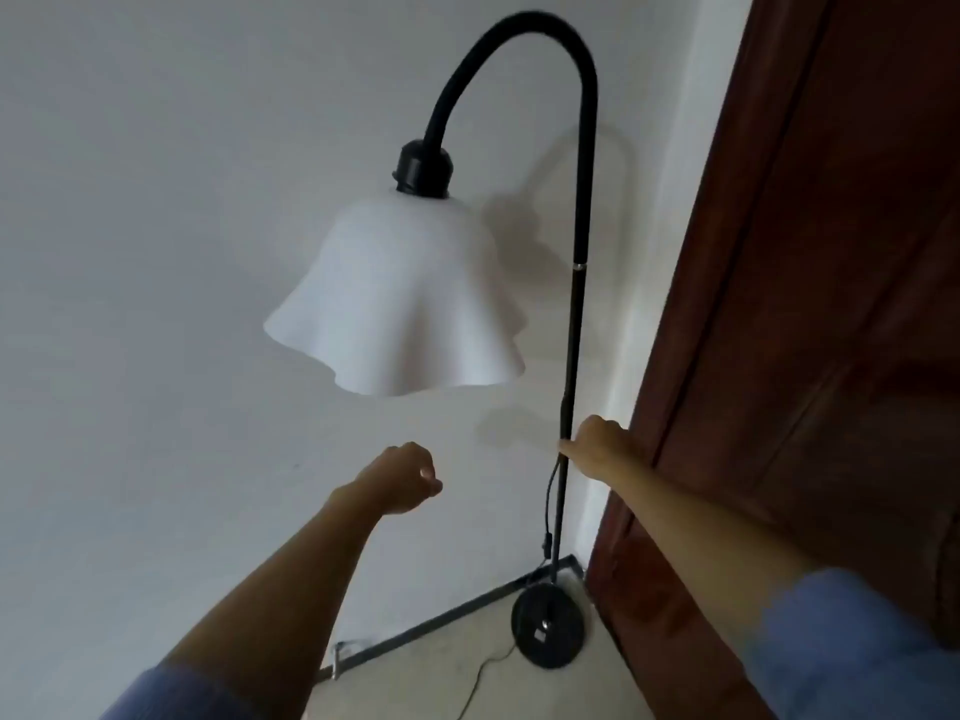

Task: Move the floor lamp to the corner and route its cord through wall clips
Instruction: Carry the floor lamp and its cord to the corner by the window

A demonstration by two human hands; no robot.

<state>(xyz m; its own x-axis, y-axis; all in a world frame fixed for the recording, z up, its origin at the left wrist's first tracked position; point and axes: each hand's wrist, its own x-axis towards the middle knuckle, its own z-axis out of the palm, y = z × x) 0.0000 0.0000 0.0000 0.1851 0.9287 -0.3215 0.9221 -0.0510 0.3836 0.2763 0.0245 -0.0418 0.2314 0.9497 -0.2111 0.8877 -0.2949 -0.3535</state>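
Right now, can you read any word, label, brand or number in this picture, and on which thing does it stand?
No text can be read.
A small pale label on the lamp base: too small and blurred to read.
The lamp shade, wall and wooden door show no writing.

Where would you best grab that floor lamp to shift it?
Grip the straight black pole from the front, below the shade, where the right hand is. It is slim enough to wrap, and the arched neck and shade hang off-centre.

Brown door (810,283) crowds the lamp pole (570,356) rightward; bare wall (156,252) leaves leftward room.
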